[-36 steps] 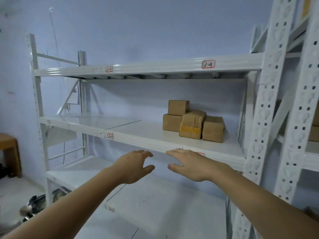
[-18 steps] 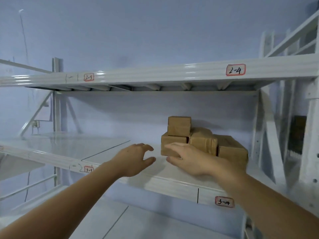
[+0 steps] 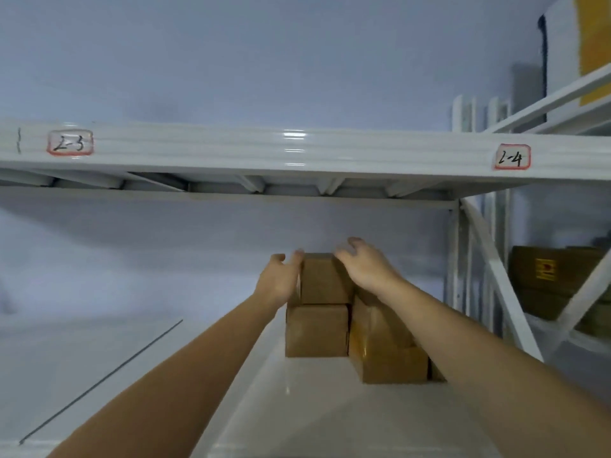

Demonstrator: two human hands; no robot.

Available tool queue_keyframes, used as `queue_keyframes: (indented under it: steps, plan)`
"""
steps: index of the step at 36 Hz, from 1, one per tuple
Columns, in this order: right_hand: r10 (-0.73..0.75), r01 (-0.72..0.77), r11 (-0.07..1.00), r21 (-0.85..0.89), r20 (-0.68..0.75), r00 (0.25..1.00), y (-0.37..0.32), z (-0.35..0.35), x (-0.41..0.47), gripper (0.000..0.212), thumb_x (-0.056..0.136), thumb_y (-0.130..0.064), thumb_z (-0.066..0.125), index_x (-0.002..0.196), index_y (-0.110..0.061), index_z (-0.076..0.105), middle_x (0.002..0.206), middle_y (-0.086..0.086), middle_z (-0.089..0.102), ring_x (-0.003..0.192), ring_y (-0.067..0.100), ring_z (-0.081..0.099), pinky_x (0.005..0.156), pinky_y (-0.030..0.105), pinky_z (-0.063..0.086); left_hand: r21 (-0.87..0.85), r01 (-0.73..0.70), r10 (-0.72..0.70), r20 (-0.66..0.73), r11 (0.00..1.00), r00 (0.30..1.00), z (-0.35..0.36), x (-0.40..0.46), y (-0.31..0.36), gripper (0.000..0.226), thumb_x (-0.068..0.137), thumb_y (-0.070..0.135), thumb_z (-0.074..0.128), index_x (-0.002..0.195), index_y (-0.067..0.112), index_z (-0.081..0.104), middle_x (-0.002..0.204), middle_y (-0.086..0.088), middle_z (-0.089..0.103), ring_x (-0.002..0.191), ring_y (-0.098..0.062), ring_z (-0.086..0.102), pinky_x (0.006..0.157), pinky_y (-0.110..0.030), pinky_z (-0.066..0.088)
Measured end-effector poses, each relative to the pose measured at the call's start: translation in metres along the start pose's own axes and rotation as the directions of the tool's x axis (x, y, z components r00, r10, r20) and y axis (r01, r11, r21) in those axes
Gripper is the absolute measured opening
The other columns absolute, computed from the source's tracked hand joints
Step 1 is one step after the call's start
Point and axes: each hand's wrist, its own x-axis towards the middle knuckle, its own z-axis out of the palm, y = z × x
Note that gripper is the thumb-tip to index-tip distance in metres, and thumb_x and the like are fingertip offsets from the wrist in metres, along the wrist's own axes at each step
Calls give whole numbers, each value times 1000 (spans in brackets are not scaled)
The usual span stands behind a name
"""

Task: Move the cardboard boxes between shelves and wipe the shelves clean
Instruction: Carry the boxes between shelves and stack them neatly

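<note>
On the shelf [image 3: 297, 408], left hand [image 3: 276, 285] and right hand [image 3: 367, 267] are closing round the top box [image 3: 325, 280], grip spread and loose; it is risking toppling off the lower box [image 3: 315, 330].

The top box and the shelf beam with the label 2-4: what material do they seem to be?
Top box: most likely cardboard, matte brown with creased edges; both hands touch its sides. Shelf beam: probably painted metal, glossy white, since it shows bright reflections and ribbed pressing.
</note>
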Motion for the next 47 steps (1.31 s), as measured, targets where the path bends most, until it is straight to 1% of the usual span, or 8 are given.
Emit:
queue_keyframes:
  steps: [7,13,19,23,28,33,39,47]
  plan:
    - [318,-318,908,274,45,947,-6,36,31,66,104,-47,49,151,-3,38,151,15,47,132,34,49,106,36,43,-269,191,-152,158,944,976,22,52,-17,87,89,81,35,137,12,57,120,-9,66,106,-27,64,104,-42,49]
    - [308,-279,852,443,7,951,-14,44,24,53,94,-49,66,132,-12,59,119,7,67,104,24,65,89,37,55,-351,97,-75,76,931,994,15,51,-15,75,91,70,27,138,18,56,127,-11,65,111,-30,63,105,-50,49]
    - [240,-179,655,734,22,970,-38,32,-19,54,86,-54,73,131,-30,56,118,8,69,103,24,69,76,38,60,-559,-7,50,63,829,997,-12,4,19,41,95,45,49,127,22,60,111,-10,70,98,-28,70,72,-40,59]
    - [234,-219,643,734,84,969,-50,30,-52,46,88,-57,66,124,-29,66,114,10,74,103,25,72,74,36,61,-595,-74,142,68,800,988,-17,-31,20,35,91,46,44,117,32,64,106,-5,72,99,-28,70,90,-56,59]
    - [266,-169,677,716,-24,964,-51,28,-100,28,91,-50,62,112,-33,69,104,2,76,98,19,71,88,38,58,-587,-67,150,95,807,984,-10,-67,10,42,83,62,54,124,54,60,108,10,73,104,-22,69,92,-50,57]
    - [289,-116,702,703,-132,948,-38,15,-151,15,92,-44,61,102,-42,72,97,-3,77,96,19,72,96,46,57,-653,-100,231,117,751,966,9,-117,14,25,102,26,50,107,44,67,85,26,71,78,1,69,61,-20,55]
    - [308,-69,742,667,-247,919,-19,-34,-216,20,91,-44,59,109,-48,67,101,-7,76,97,16,71,89,42,59,-709,-76,289,186,702,939,45,-185,44,32,103,23,51,118,48,65,107,10,76,96,-12,73,82,-32,60]
    - [408,-101,754,649,-342,847,24,-138,-328,32,99,-34,55,128,-40,63,113,-4,75,100,14,72,80,31,55,-761,15,356,321,649,878,122,-301,101,37,105,23,48,138,36,57,113,6,75,98,-12,73,77,-27,60]
